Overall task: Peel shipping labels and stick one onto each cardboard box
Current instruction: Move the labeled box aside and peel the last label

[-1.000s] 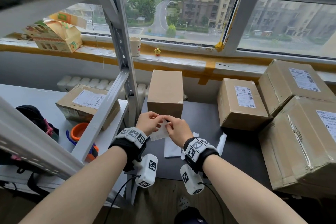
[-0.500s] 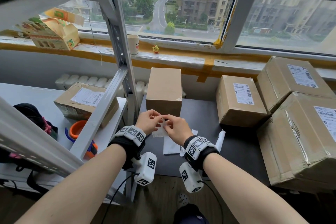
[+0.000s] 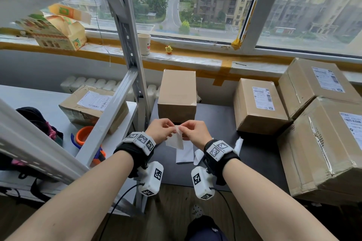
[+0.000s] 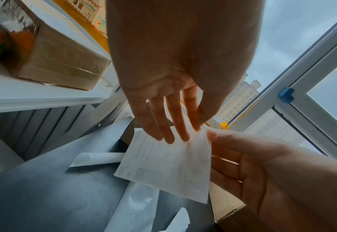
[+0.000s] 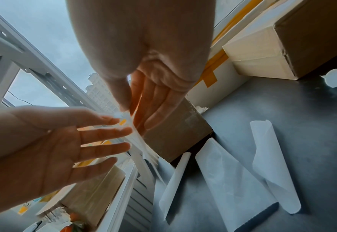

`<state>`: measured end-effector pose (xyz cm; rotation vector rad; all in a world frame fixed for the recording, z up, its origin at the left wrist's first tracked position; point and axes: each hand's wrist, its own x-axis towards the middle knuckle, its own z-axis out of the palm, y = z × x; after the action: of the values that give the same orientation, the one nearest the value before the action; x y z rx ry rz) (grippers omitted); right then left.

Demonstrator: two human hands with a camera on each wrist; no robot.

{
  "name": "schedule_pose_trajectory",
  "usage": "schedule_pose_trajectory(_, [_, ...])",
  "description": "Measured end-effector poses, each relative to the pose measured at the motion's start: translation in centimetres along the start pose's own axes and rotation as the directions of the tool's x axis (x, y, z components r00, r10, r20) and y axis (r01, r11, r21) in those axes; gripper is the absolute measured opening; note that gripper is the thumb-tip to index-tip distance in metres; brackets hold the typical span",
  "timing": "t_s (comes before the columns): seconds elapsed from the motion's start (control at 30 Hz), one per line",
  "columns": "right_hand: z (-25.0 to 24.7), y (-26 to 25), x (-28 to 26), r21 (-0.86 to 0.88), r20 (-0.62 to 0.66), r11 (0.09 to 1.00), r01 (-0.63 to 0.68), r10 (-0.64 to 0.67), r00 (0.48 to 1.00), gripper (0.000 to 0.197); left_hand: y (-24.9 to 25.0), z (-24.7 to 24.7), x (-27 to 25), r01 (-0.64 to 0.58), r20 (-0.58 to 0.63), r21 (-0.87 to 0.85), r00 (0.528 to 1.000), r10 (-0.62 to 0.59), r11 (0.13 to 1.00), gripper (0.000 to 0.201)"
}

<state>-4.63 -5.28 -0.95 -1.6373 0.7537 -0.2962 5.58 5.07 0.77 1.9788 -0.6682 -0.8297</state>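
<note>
Cardboard boxes (image 3: 258,106) right, white backing sheets (image 3: 184,153) beneath hands (image 3: 177,132)

The unlabelled cardboard box (image 3: 177,94) is plain brown. The label (image 4: 169,166) held up is white with faint grey print. The counter (image 3: 221,123) is dark grey. Curled backing sheets (image 5: 233,180) are translucent white. The wristbands (image 3: 137,148) are black, carrying white blocks with black square-patterned markers.

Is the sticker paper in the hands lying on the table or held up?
Held up. The left hand and right hand pinch the label by its top corner; it hangs above the dark table.
</note>
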Motion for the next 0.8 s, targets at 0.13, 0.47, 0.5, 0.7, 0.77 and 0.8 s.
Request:
schedule_pose_trajectory(0.13, [0.3, 0.1, 0.3, -0.007, -0.031, 1.000, -0.011, 0.011, 0.999, 0.013, 0.2, 0.6, 0.4, 0.063, -0.069, -0.013, 0.996, -0.064, 0.998, 0.014])
schedule_pose_trajectory(0.47, [0.2, 1.2, 0.9, -0.001, -0.111, 1.000, -0.021, 0.021, 0.994, 0.013, -0.5, 0.6, 0.4, 0.068, -0.122, -0.011, 0.990, -0.069, 0.998, 0.014])
schedule_pose_trajectory(0.5, [0.0, 1.5, 1.0, 0.016, -0.130, 0.999, -0.032, 0.034, 0.991, 0.016, -0.7, 0.5, 0.5, 0.077, -0.129, -0.021, 0.988, -0.079, 0.997, 0.016])
schedule_pose_trajectory(0.7, [-1.4, 2.7, 1.5, 0.132, -0.200, 0.986, -0.103, 0.128, 0.971, 0.011, -2.4, -0.2, 0.7, 0.132, -0.203, -0.055, 0.969, -0.140, 0.990, 0.023])
schedule_pose_trajectory(0.77, [-1.9, 3.0, 1.8, 0.154, -0.214, 0.980, -0.127, 0.159, 0.964, 0.009, -2.8, -0.3, 0.9, 0.150, -0.208, -0.053, 0.965, -0.158, 0.987, 0.024])
schedule_pose_trajectory(0.8, [-2.1, 3.2, 2.0, 0.161, -0.222, 0.977, -0.140, 0.174, 0.959, 0.009, -3.1, -0.3, 1.1, 0.164, -0.208, -0.059, 0.963, -0.173, 0.985, 0.024])
